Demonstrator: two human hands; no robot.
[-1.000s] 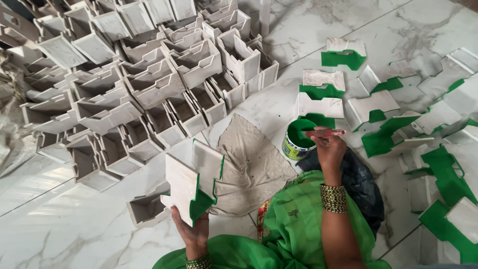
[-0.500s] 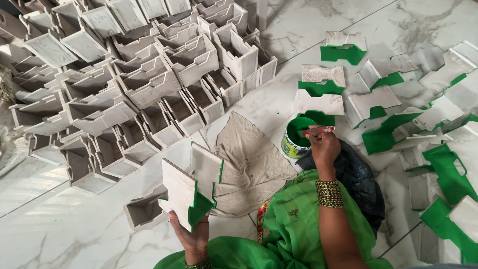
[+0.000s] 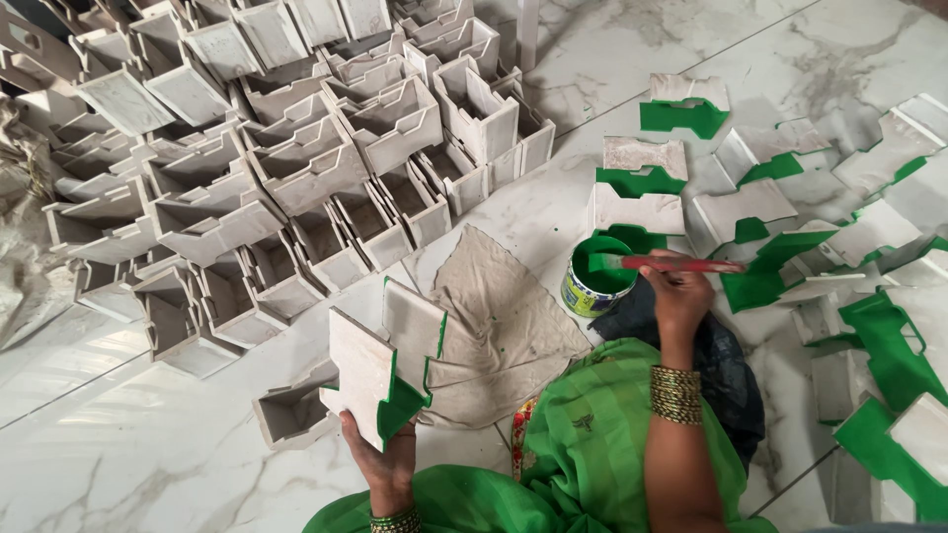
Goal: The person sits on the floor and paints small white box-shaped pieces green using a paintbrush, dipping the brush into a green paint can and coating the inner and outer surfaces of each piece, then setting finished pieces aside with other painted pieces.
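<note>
Here left hand (image 3: 387, 466) grips box (image 3: 383, 361); right hand (image 3: 679, 296) grips brush (image 3: 664, 264)

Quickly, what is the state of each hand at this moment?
Left hand: closed on a small wooden box with green-painted edges.
Right hand: closed on a red-handled paintbrush, its tip over the green paint can.
</note>
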